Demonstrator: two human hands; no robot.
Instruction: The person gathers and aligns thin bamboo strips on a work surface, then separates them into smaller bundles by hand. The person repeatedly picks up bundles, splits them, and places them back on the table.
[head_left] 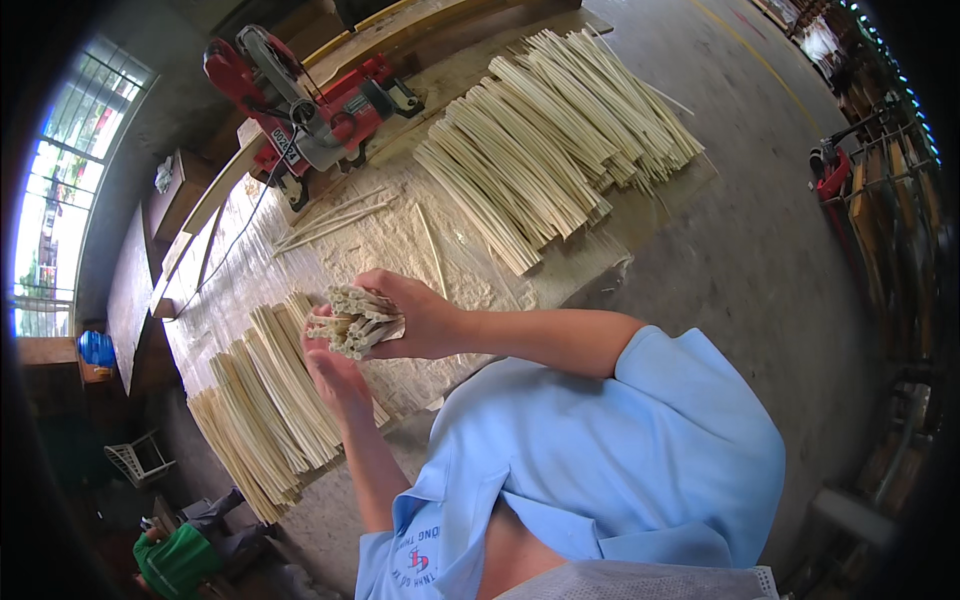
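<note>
A bundle of thin pale wooden sticks (358,322) stands between my two hands, its cut ends turned up toward me. My right hand (412,312) is wrapped around the bundle from the right. Against its left side lies my left hand (338,378), cupped around the sticks with some fingertips hidden behind them. Just below and left of my hands, a row of similar sticks (270,385) lies on the worktable (235,270). A larger pile of pale sticks (555,140) covers the far right part of the table.
A red and grey power saw (310,115) stands at the table's far left. Sawdust (385,235) and a few loose sticks (335,220) lie before it. A person in green (180,560) is at the lower left, near a small white stool (140,458). Racks (890,200) line the right.
</note>
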